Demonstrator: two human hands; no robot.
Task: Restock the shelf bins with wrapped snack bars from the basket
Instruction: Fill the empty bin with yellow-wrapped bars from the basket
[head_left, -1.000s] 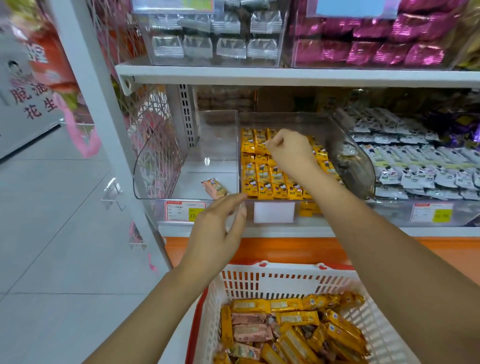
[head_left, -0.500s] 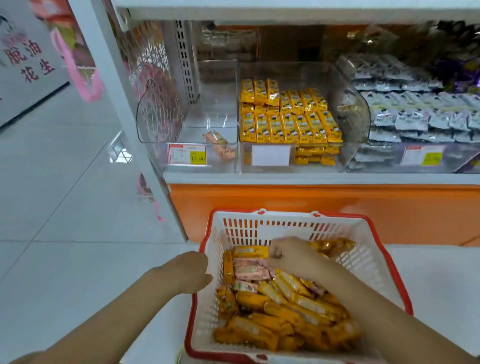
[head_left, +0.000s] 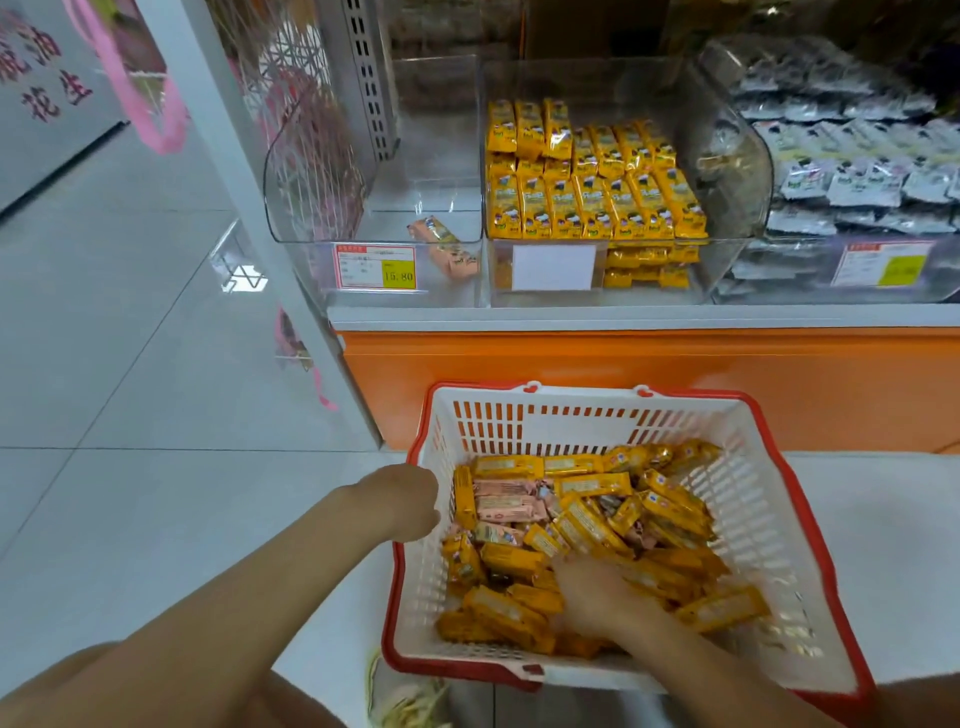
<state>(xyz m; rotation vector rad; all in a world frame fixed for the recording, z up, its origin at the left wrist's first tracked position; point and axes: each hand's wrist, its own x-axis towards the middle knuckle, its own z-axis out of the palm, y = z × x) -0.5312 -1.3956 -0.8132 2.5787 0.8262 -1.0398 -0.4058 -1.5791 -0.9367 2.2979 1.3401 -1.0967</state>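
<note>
Now, against half a second back: left hand (head_left: 402, 501) still sits at the basket (head_left: 571, 426) rim, 9 o'clock side, fingers curled with the tips hidden; cannot tell whether it grips the rim. Right hand (head_left: 597, 597) has shifted from the far middle of the pile to the near part, about 6 o'clock in the basket. Its fingers are sunk among the yellow snack bars (head_left: 587, 486); cannot tell if it holds one. A few pink bars (head_left: 509, 501) lie at 10 o'clock in the pile, as before.

Surface: the basket stands on a white base shelf (head_left: 909, 519), hard against an orange panel (head_left: 623, 374).

At 12 o'clock, the shelf (head_left: 571, 317) carries clear bins.
- Left bin (head_left: 374, 208): two pink bars (head_left: 447, 249) at its front right corner, price tag (head_left: 375, 266) on the front.
- Middle bin (head_left: 737, 156): rows of yellow packs (head_left: 587, 197), blank label (head_left: 553, 266).
- Right bin: grey-white packs (head_left: 857, 176), blurred tag.

Room: pale glossy floor tiles (head_left: 130, 364) at 9 o'clock, a white upright post (head_left: 208, 130) at 11 o'clock.
</note>
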